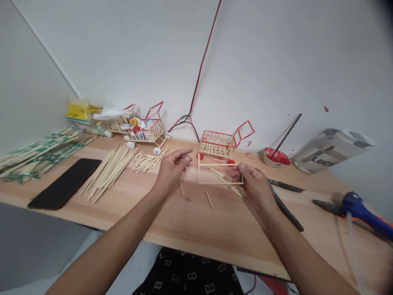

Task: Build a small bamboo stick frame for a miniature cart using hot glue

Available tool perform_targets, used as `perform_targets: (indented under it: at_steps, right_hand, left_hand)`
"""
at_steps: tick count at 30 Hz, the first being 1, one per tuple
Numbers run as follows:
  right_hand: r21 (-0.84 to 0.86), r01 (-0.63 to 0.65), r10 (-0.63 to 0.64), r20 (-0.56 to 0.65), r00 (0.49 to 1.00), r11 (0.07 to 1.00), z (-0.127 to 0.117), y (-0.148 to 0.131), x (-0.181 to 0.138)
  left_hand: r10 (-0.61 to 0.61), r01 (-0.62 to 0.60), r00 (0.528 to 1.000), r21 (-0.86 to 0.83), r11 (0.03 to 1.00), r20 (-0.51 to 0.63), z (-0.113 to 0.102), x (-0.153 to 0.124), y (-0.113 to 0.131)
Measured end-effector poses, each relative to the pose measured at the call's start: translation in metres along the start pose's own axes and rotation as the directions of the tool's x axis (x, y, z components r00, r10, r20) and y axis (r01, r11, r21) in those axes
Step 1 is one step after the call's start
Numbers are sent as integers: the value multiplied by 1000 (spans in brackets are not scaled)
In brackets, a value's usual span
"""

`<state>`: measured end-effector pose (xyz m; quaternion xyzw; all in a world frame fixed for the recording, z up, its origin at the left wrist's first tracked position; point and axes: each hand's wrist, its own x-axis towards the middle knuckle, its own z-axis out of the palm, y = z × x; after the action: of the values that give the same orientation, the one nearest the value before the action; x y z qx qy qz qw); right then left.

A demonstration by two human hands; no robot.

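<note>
My right hand [251, 178] pinches a small rectangular frame of thin wooden sticks [215, 183] by its right end, raised over the table. One stick at its left end juts up past the corner. To the left of the frame, my left hand [174, 167] is apart from it, fingers loosely bent with the index finger stretched out; I see nothing in it. Beneath the frame lie several loose sticks [219, 176], and two short stick pieces [209, 199] rest nearer the front edge. Behind it stands a miniature stick shopping cart [217, 143] with red-painted rims and red wheels.
Stick piles [109, 174], a black phone [66, 182] and wrapped chopsticks [46, 151] lie left. Filled miniature carts [147, 133] stand behind. At right are a red paint cup [277, 157], a black-handled tool [287, 209], a blue glue gun [365, 215] and a tilted clear container [325, 151].
</note>
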<state>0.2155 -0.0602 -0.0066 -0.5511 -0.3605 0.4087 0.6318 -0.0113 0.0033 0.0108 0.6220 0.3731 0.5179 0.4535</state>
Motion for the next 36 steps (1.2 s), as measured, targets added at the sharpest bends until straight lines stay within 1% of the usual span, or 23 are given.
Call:
perform_targets:
  at_steps: [6, 12, 15, 22, 26, 31, 34, 36]
  right_hand:
    - [10, -6, 5, 55, 998, 1000, 3, 5, -4]
    - [2, 12, -12, 66, 998, 1000, 5, 6, -6]
    - [-5, 5, -4, 65, 998, 1000, 5, 5, -7]
    - [-11, 6, -6, 47, 999, 1000, 6, 3, -9]
    - [-12, 13, -12, 37, 999, 1000, 6, 4, -8]
    - [-23, -7, 9, 84, 996, 1000, 3, 5, -5]
    - [-59, -9, 15, 108, 994, 998, 2, 6, -5]
    - [-109, 28, -17, 102, 995, 994, 1, 5, -5]
  left_hand:
    - [115, -117, 993, 62, 991, 36, -2, -1, -2]
    - [144, -149, 988, 107, 983, 48, -3, -1, -1]
    - [120, -126, 991, 114, 985, 60, -3, -1, -1]
    - [-8, 6, 999, 44, 999, 54, 0, 0, 0]
    - [-4, 2, 998, 29, 1000, 58, 0, 1, 0]
    - [-15, 14, 998, 21, 1000, 63, -1, 1, 4]
    - [-25, 24, 998, 17, 1000, 59, -2, 2, 6]
    - [-29, 29, 998, 8, 1000, 51, -2, 2, 7]
